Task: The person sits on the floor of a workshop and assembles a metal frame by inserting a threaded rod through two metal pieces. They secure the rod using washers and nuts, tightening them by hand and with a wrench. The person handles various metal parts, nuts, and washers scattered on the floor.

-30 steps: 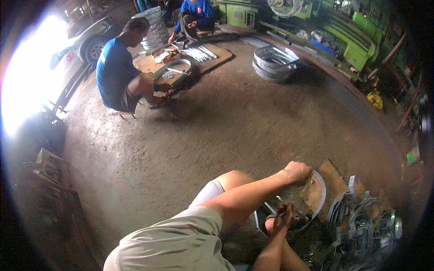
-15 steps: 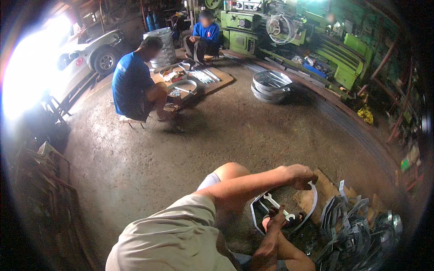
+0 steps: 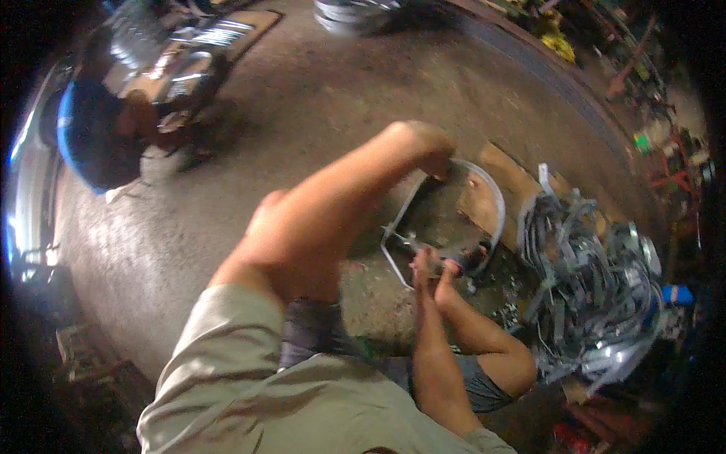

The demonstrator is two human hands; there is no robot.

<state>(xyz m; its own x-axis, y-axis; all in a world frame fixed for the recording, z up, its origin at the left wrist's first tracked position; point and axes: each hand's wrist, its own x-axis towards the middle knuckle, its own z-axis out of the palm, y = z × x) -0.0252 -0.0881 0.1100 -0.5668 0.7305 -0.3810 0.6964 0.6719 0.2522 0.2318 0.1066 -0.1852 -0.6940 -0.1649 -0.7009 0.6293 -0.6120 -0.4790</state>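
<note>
A metal band (image 3: 500, 208), curved on its right side and bent into straighter lengths on its left, stands over the floor in front of me. At its far top edge my left hand (image 3: 437, 153) is closed around the band, its fingers mostly turned away from view. My right hand (image 3: 425, 263) grips an open-ended wrench (image 3: 407, 240), blurred, whose head meets or lies very close to the band's left corner. Inside the loop, a foot in dark footwear (image 3: 470, 259) rests beside my right hand.
To the right lies a heap of bent metal strips (image 3: 590, 280), with a piece of cardboard (image 3: 495, 163) beside it. A person in blue (image 3: 94, 136) sits at far left near a board of metal parts (image 3: 261, 21). Stacked metal hoops (image 3: 352, 15) stand at the far edge.
The view has tilted down toward my hands. The wrench has shifted toward the band's left corner, with my right hand still on it. My left hand still holds the band's far edge.
</note>
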